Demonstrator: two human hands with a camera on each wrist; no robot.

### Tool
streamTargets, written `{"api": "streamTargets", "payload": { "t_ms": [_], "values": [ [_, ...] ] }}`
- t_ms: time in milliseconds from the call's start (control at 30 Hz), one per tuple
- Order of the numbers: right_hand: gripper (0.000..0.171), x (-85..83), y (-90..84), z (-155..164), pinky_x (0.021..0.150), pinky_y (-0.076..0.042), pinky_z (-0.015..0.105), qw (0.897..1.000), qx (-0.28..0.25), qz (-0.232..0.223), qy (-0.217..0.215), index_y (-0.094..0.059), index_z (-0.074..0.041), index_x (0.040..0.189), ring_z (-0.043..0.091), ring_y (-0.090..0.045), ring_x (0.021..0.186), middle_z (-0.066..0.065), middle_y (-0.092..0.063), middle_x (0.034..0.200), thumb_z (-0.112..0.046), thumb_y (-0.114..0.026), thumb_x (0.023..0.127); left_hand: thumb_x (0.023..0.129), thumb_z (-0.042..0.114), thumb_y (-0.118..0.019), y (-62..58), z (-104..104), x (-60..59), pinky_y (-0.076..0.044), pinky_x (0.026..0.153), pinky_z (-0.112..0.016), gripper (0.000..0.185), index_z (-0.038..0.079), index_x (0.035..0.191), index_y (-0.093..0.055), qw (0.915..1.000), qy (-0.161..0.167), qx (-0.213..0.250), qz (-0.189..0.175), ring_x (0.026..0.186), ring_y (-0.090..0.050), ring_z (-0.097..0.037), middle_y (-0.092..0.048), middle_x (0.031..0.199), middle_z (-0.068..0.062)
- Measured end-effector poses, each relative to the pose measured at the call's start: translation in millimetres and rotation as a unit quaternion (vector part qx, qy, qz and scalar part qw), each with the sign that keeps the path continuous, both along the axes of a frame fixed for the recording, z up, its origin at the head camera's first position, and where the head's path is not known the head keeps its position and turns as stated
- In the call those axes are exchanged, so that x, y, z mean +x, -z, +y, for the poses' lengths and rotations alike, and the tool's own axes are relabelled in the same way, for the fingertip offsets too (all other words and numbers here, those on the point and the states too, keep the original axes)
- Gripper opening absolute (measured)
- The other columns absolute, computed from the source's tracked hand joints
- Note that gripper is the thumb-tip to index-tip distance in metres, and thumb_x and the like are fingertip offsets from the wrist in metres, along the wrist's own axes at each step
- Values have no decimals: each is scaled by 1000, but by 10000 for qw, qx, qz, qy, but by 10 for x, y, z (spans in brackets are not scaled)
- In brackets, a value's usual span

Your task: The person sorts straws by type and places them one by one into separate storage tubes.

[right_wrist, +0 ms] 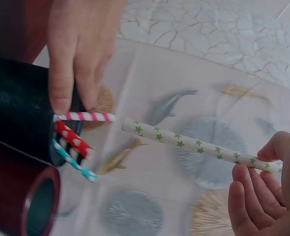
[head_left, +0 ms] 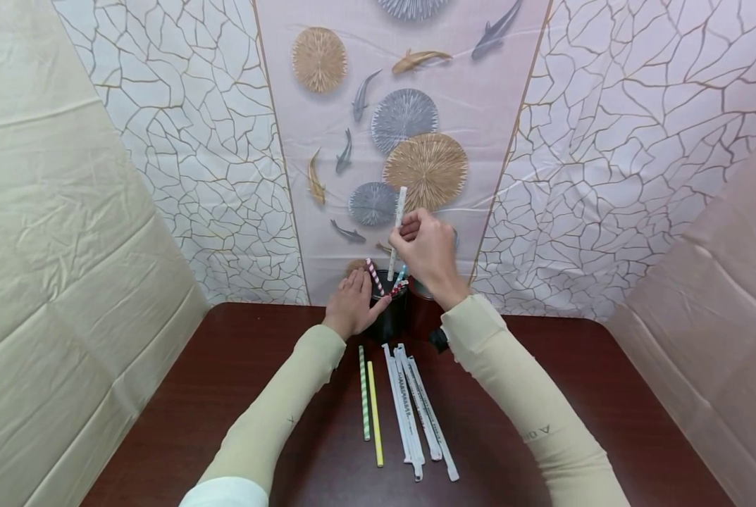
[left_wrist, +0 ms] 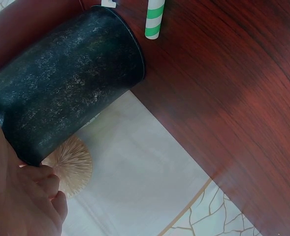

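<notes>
My right hand [head_left: 431, 252] pinches a white paper straw with green stars [right_wrist: 186, 142] between thumb and fingers near its upper end. The straw stands almost upright, its lower end at the mouth of a black cylindrical cup [head_left: 388, 324] in the head view. My left hand [head_left: 350, 304] holds that cup at its rim, thumb on the near side; its fingers are partly hidden in the head view. Out of the cup lean several straws, among them a pink-striped straw [right_wrist: 88, 116], a red straw with white spots [right_wrist: 75, 139] and a blue-and-white straw [right_wrist: 71, 156].
A dark red cup [right_wrist: 12, 191] stands right beside the black one. On the brown table [head_left: 225, 422] lie a green-striped straw [head_left: 364, 394], a yellow straw [head_left: 375, 415] and several paper-wrapped straws [head_left: 409, 408]. A patterned cloth [head_left: 371, 42] hangs behind.
</notes>
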State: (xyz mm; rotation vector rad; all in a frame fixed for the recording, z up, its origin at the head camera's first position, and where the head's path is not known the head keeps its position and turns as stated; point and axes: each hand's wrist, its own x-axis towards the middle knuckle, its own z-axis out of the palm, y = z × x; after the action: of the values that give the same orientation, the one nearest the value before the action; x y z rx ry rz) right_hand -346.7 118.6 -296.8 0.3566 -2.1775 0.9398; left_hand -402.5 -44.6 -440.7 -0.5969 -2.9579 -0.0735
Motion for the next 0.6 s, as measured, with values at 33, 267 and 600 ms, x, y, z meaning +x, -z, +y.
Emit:
{"api": "streamTargets", "payload": {
  "t_ms": [33, 267, 600],
  "values": [
    [16, -30, 30, -10, 83, -63, 42, 10000, -37, -3, 10, -73, -1, 101, 24, -79, 77, 12, -81, 89, -14, -73, 92, 108, 72, -17, -1, -2, 2, -22, 134, -43, 94, 0, 168, -18, 10000, -6, -8, -3, 165, -21, -30, -21, 176, -19],
    [14, -216, 256, -88, 77, -65, 40, 9996, -276, -79, 6, -72, 0, 100, 25, -80, 80, 14, -81, 90, -12, -74, 93, 108, 71, -18, -15, -6, 19, -21, 135, -43, 93, 0, 168, -18, 10000, 1, 12, -32, 165, -20, -31, -20, 176, -19],
    [17, -349, 488, -163, 85, -64, 41, 9984, -115, -541, 143, -72, -2, 104, 24, -80, 88, 12, -81, 96, -16, -75, 95, 107, 72, -16, -15, -2, 22, -21, 135, -43, 94, 0, 168, -18, 10000, 5, -66, 10, 165, -20, -31, -21, 176, -18]
  ]
}}
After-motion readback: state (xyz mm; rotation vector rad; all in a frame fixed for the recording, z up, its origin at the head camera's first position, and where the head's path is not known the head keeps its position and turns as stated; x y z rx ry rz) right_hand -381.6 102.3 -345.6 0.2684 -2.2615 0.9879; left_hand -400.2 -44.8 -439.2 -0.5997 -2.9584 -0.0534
